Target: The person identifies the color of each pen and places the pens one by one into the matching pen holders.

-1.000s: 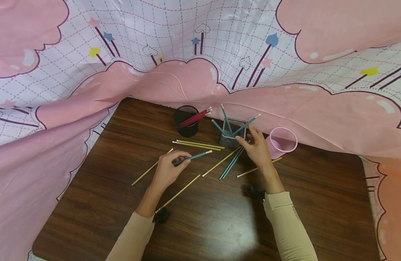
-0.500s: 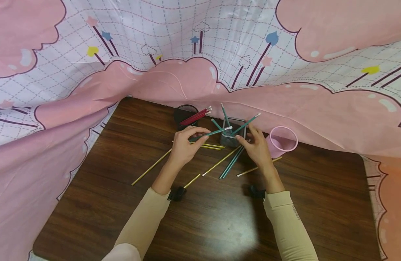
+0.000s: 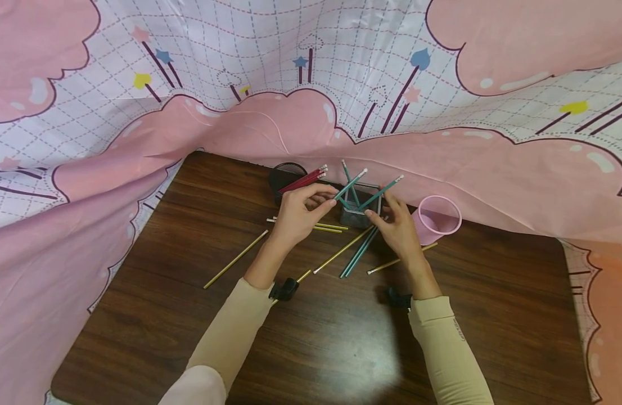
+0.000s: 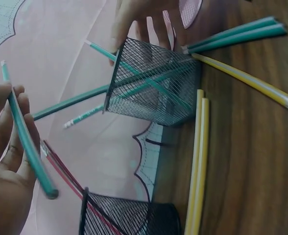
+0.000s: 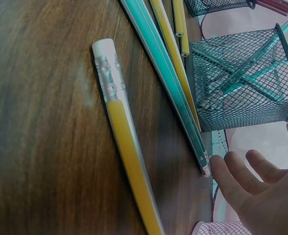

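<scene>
My left hand (image 3: 300, 216) pinches a green pencil (image 3: 352, 183) between thumb and fingers, eraser end up, beside the square black mesh pencil holder (image 3: 356, 218). In the left wrist view that pencil (image 4: 22, 132) is apart from the holder (image 4: 149, 83). A few green pencils lean inside the holder. My right hand (image 3: 403, 229) holds the holder's right rim between thumb and index finger. The right wrist view shows its other fingers (image 5: 254, 169) spread out from the mesh.
A round black mesh cup (image 3: 285, 179) with red pencils stands at the left, a pink cup (image 3: 432, 222) at the right. Loose yellow pencils (image 3: 235, 260) and two green pencils (image 3: 358, 254) lie on the dark wooden table (image 3: 154, 315). A patterned cloth (image 3: 270, 126) hangs behind.
My left hand has moved up and right with the green pencil to the holder, and the pencil's eraser end has swung upward. My right hand stays at the rim.
</scene>
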Motion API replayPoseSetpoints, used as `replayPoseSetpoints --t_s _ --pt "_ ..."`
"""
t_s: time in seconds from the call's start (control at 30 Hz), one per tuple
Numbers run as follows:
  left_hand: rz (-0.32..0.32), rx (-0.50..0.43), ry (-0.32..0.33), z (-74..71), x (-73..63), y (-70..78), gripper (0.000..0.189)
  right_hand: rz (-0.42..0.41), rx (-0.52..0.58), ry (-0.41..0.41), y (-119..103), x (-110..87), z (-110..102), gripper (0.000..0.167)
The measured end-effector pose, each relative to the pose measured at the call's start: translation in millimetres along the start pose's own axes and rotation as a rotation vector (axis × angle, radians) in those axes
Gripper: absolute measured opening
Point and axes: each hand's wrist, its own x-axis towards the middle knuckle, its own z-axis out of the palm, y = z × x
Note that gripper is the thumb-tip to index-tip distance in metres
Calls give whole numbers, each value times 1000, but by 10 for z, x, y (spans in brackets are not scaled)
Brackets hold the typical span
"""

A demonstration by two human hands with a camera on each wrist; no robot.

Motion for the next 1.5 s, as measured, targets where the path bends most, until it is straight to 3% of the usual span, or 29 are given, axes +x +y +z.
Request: replayPoseSetpoints --t_s 0.33,0.67,1.0,1.23,1.5 --pt "-29 -53 -12 118 267 53 21 6 -13 -2 -13 20 -1 68" --pt "5 -58 -13 212 328 66 23 -10 -15 6 3 -25 3 70" --pt "49 -110 -2 277 532 128 24 5 2 10 -2 -30 22 69" --pt "53 -71 -14 375 670 108 22 -8 53 16 -20 -43 33 68" --pt "34 -51 -32 446 717 65 20 -14 42 19 -27 -66 25 68"
